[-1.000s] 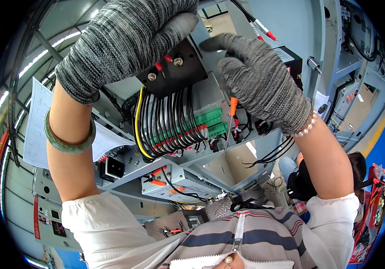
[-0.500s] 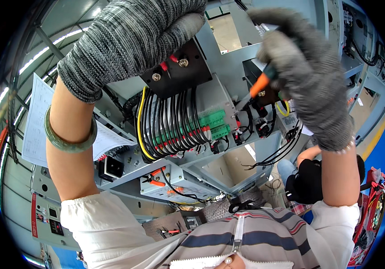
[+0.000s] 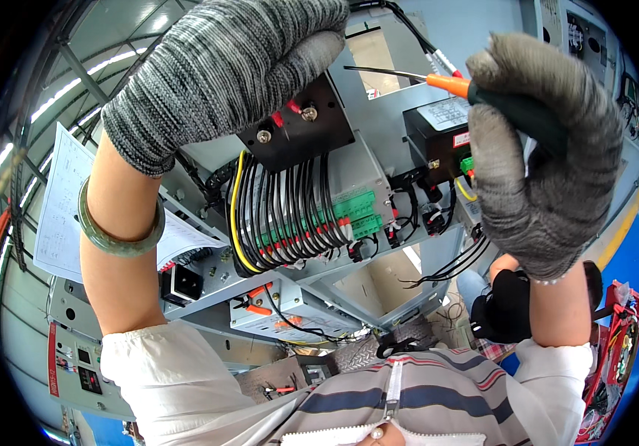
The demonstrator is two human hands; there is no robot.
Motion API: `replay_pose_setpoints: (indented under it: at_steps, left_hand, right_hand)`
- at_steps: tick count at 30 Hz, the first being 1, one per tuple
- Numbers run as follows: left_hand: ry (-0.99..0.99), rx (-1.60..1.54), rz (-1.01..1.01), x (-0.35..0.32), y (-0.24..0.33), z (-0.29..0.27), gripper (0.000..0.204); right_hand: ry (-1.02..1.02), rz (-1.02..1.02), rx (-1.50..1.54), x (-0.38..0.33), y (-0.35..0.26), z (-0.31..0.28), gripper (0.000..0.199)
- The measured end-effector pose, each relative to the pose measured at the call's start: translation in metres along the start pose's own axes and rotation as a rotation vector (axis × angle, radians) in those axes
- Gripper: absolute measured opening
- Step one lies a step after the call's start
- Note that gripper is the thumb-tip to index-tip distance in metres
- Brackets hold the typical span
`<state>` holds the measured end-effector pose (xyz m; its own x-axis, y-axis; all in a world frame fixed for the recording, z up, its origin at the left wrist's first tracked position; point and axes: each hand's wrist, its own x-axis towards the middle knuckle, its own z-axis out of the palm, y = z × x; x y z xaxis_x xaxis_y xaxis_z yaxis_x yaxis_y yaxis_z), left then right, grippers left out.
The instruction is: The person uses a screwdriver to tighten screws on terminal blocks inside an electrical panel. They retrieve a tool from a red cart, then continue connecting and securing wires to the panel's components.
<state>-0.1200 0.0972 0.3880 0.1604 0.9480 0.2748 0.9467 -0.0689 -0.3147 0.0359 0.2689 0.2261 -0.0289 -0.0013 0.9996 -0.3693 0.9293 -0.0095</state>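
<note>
My left hand (image 3: pixel 223 70), in a grey knitted glove, grips the top of a black terminal block (image 3: pixel 297 134) with two screws and red-tipped wires. Below it a bundle of black wires and one yellow wire (image 3: pixel 289 215) runs down to green connectors (image 3: pixel 356 215). My right hand (image 3: pixel 542 156), also gloved, is shut on a screwdriver (image 3: pixel 475 88) with a dark handle and orange collar. Its thin shaft points left, ending in the air just right of the block. A green bangle (image 3: pixel 115 238) sits on my left wrist.
The grey metal chassis (image 3: pixel 379 282) fills the middle, with a black box module (image 3: pixel 438 134) at right. A paper sheet (image 3: pixel 66 208) hangs at left. A black socket (image 3: pixel 182 286) and orange-handled pliers (image 3: pixel 256 301) lie lower down. Another person's dark head (image 3: pixel 512 305) is at lower right.
My right hand has lifted away from the wiring to the upper right with the screwdriver, whose shaft now points left. My left hand has kept its hold on the block.
</note>
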Motion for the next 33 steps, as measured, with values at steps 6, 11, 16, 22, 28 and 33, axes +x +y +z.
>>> replay_pose_setpoints:
  at_steps: [6, 11, 16, 22, 28, 33]
  left_hand:
    - [0.021, 0.142, 0.048, -0.001, -0.002, 0.001, 0.019]
    - [0.05, 0.173, 0.059, -0.001, -0.005, 0.003, 0.019]
    - [0.128, 0.166, 0.165, -0.001, -0.006, 0.004, 0.02]
    - [0.047, 0.104, -0.053, -0.003, -0.003, 0.012, 0.026]
    - [0.127, 0.132, 0.075, -0.006, -0.015, 0.017, 0.027]
    - [0.301, 0.19, 0.282, -0.005, -0.027, 0.024, 0.027]
  right_hand:
    - [-0.174, -0.178, -0.19, 0.015, -0.008, 0.004, 0.027]
    - [-0.172, -0.253, -0.308, 0.019, -0.012, 0.011, 0.029]
    - [-0.139, -0.253, -0.234, 0.024, -0.004, 0.016, 0.031]
    - [-0.209, -0.146, -0.278, 0.021, -0.018, 0.01, 0.033]
    - [-0.24, -0.36, -0.335, 0.024, -0.017, 0.016, 0.038]
    - [-0.286, -0.25, -0.296, 0.021, -0.042, 0.01, 0.039]
